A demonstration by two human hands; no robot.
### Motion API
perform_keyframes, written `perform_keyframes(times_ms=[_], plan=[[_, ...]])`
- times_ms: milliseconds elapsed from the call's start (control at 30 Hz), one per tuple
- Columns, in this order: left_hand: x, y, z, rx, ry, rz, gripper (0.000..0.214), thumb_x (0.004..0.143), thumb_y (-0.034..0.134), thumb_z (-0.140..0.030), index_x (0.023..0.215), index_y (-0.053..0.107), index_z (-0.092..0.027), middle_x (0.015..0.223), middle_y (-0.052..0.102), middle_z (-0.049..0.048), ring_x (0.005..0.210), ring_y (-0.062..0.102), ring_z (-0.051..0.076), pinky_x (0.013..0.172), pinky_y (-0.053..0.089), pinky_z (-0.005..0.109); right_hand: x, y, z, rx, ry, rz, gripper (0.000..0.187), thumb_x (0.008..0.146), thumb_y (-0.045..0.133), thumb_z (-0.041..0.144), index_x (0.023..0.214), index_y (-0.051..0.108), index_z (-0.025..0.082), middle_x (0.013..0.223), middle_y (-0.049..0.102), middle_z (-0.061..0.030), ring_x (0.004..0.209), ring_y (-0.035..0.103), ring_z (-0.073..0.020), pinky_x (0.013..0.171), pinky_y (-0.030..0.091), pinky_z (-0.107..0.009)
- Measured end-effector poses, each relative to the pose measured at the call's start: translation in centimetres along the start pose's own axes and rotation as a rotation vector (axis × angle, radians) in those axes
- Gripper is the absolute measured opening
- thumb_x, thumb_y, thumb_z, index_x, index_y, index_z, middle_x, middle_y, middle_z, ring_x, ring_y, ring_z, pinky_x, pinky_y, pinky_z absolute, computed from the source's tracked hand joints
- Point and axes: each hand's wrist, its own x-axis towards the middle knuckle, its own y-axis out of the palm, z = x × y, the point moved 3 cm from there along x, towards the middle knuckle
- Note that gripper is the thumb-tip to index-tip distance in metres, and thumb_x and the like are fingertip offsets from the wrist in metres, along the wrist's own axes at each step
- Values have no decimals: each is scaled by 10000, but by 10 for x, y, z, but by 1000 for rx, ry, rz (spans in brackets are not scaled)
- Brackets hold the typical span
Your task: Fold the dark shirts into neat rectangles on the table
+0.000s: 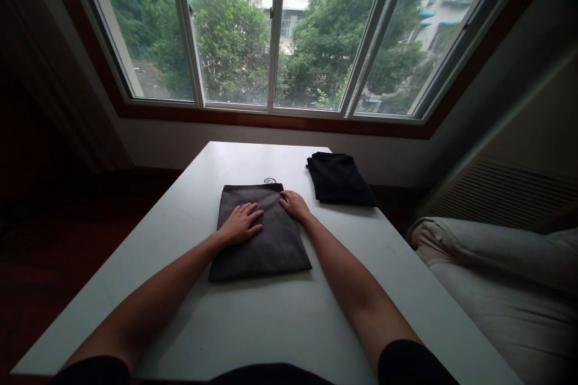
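Note:
A folded dark grey garment (pixel 266 246) lies flat in the middle of the white table (pixel 271 313). My left hand (pixel 240 224) rests flat on its upper middle with the fingers spread, holding nothing. My right hand (pixel 294 204) lies palm down on the garment's far right corner, fingers stretched out along the edge. A small tag or loop (pixel 270 180) peeks out at the garment's far edge. A second folded garment (pixel 339 179), black, sits apart at the table's far right.
A wide window (pixel 280 30) with trees outside runs behind the table. A pale sofa or cushion (pixel 501 277) stands close on the right. Dark wooden floor (pixel 49 234) lies to the left of the table.

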Motion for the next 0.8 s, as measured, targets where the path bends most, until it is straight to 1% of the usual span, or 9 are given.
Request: perform_keyframes(times_ms=[200,433,800], plan=[[0,0,0,-1,-5,10,631,1043,445,-627,1591,479,-315,1731,293,64,1595,237,331,1293,174,534,1,2,-2,-3,-9,-3,410,1019,615,374,1394,658,214,1421,651,-103,1338,568,-253,1177,375,-361],[1,1,-1,36,-6,63,671,1056,387,-643,1633,410,-301,1747,240,83,1610,193,337,1288,144,563,1,0,0,-4,5,14,407,1023,601,373,1403,651,234,1426,647,-99,1344,563,-249,1175,376,-372],[1,2,0,52,0,57,670,1058,373,-649,1629,416,-301,1747,241,83,1612,189,332,1287,151,559,2,1,-1,-13,-1,18,420,1020,603,373,1409,646,218,1424,648,-107,1342,566,-253,1172,379,-363]])
